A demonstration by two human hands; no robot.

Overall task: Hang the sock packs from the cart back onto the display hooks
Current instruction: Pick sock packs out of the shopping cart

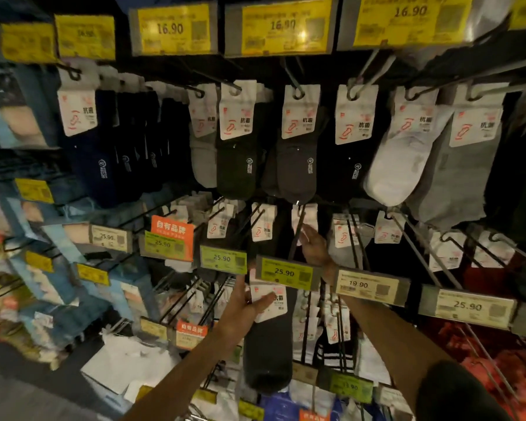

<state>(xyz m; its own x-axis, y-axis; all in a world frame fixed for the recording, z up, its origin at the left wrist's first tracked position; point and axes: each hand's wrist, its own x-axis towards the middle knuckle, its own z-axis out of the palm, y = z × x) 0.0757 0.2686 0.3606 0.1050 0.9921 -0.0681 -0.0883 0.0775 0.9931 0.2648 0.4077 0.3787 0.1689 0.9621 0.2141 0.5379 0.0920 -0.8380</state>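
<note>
Shop aisle, yellow price tags [174, 28], hooked sock packs [298, 141]

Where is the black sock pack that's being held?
In the head view, the black sock pack is low in the middle, held by the left hand, just under the green 25.90 price tag.

The sock pack [268, 354] is dark, matt knit cloth under a smooth white paper header card. The display hooks [298, 232] are thin dark metal wire. The price tags [283, 25] are yellow paper behind glossy plastic, one catching glare.
</note>
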